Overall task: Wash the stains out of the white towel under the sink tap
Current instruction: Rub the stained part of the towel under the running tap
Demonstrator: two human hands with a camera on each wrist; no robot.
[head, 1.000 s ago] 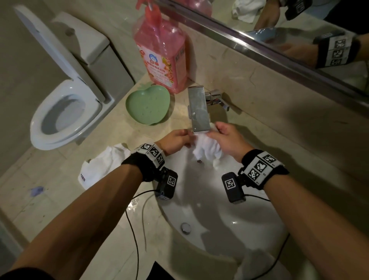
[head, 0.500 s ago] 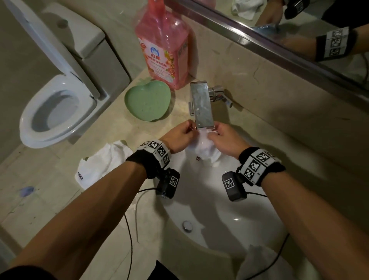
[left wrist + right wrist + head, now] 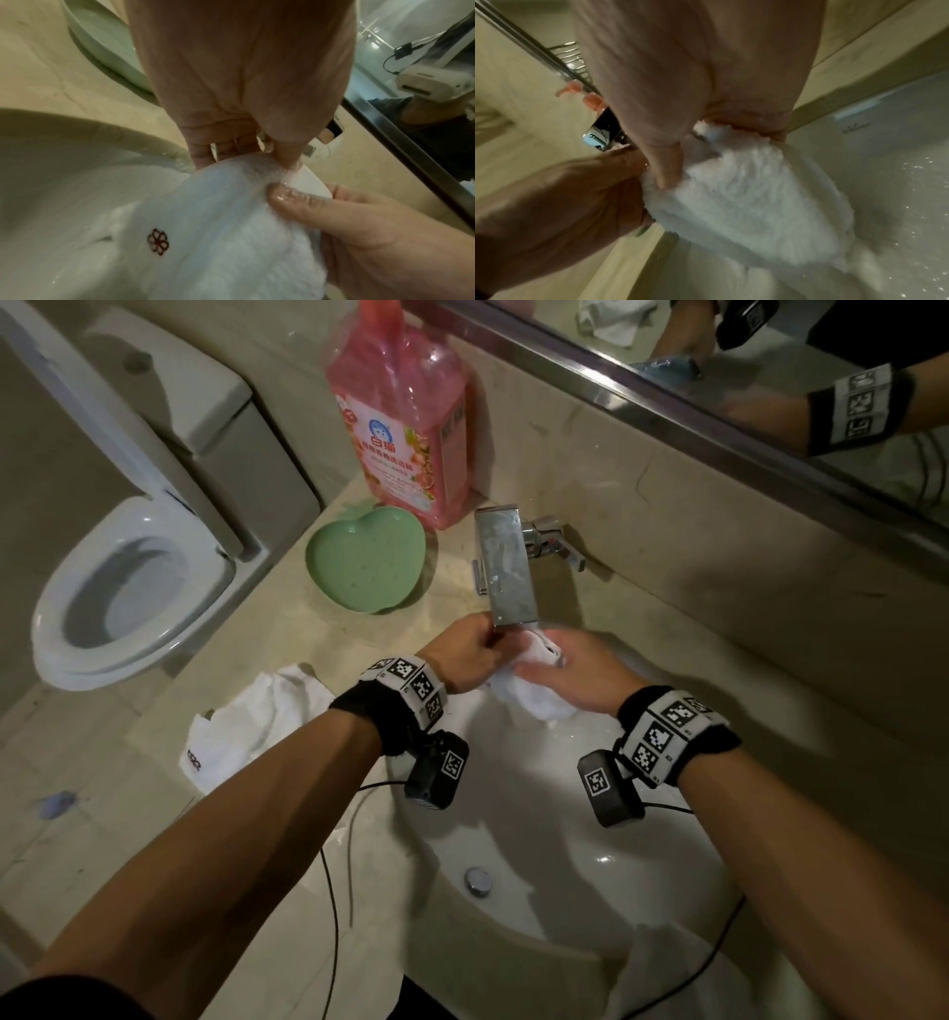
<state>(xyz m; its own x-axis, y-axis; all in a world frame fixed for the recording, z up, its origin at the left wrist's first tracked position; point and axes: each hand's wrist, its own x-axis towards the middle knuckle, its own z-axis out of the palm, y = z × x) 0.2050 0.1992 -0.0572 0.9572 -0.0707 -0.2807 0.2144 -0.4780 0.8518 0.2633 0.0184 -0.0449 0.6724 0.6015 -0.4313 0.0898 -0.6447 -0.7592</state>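
Towel (image 3: 534, 695) first: I see the white towel bunched between both hands over the sink basin (image 3: 565, 855), right beneath the spout of the chrome tap (image 3: 508, 567). My left hand (image 3: 464, 654) pinches its upper edge with curled fingers, and my right hand (image 3: 575, 677) wraps around the wad, its wet thumb (image 3: 295, 195) pressed into the cloth. A small red flower mark (image 3: 158, 241) shows on the towel's hanging part. On the counter sit a green heart-shaped dish (image 3: 367, 567), a pink bottle (image 3: 405, 413) and another white cloth (image 3: 257, 726).
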